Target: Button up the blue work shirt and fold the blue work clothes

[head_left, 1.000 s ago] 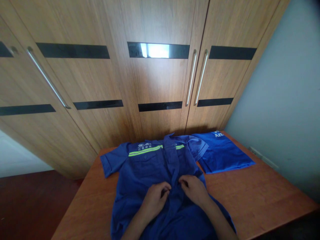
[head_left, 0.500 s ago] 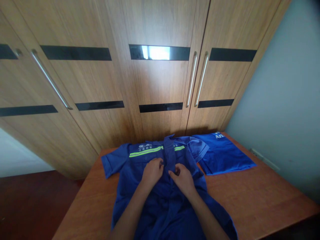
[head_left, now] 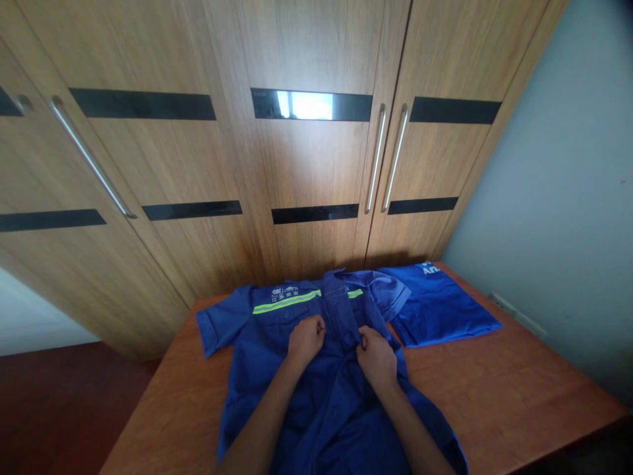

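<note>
A dark blue short-sleeved work shirt lies face up, with a yellow-green reflective stripe and white print across its chest. Its lower part runs out of view at the bottom. My left hand is closed on the left edge of the front opening, just below the stripe. Opposite it, my right hand pinches the right edge of the opening. Between the two hands the front panels stand somewhat apart. Fingertips on both sides are partly hidden, and the buttons there are too small to make out.
The shirt rests on a reddish-brown wooden table. A folded bright blue cloth item with white lettering lies at the right, by the shirt's sleeve. Behind stands a wooden wardrobe with metal handles; a pale wall borders the right.
My right hand has moved right and slightly down, drawing its shirt edge away from my left hand. The front opening is wider now. The view has shifted slightly.
</note>
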{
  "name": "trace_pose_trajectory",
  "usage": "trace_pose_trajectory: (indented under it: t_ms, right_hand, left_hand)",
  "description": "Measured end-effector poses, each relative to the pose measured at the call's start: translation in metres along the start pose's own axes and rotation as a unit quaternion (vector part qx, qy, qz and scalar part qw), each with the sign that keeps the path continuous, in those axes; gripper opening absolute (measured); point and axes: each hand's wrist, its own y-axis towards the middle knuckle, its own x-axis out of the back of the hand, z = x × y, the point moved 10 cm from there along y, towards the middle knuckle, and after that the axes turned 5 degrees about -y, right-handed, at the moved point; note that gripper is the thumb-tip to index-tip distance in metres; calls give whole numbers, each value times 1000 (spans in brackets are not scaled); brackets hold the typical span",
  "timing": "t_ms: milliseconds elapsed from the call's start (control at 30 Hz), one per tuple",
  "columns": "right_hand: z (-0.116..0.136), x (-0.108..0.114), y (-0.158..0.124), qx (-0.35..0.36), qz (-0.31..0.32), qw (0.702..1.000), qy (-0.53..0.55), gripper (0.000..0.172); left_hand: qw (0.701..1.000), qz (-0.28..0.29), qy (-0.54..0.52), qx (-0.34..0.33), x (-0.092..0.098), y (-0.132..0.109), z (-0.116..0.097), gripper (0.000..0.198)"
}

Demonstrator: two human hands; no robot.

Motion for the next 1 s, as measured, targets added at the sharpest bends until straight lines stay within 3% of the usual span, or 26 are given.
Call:
trace_pose_trajectory:
  t_ms: [133,233,400,500,767,867,1000]
  right_hand:
    - [4,0,-1,12,-3,999,-29,42]
    - [12,8,4,36,-28,998,51,48]
    - [21,15,19,22,-49,981,186,22]
    - [33,11,26,23,-38,976,211,18]
    - [68,9,30,79,-42,960,264,28]
    - [66,4,28,72,-40,957,277,27]
    - [51,-5,25,5,-37,956,292,27]
  left_hand:
    - [998,-38,-51,-11,15,-1,-6,11]
    - [992,-69,-101,-10,30,-3,-9,8]
    - [975,-80,-206,-3,42,-6,-13,7]
    - [960,-76,-268,4,43,-7,-14,8]
    - [929,-78,-361,3,38,-13,-11,15]
    - [926,-83,-368,2,34,-15,-7,14]
    - [925,-86,-369,4,29,-15,-1,13]
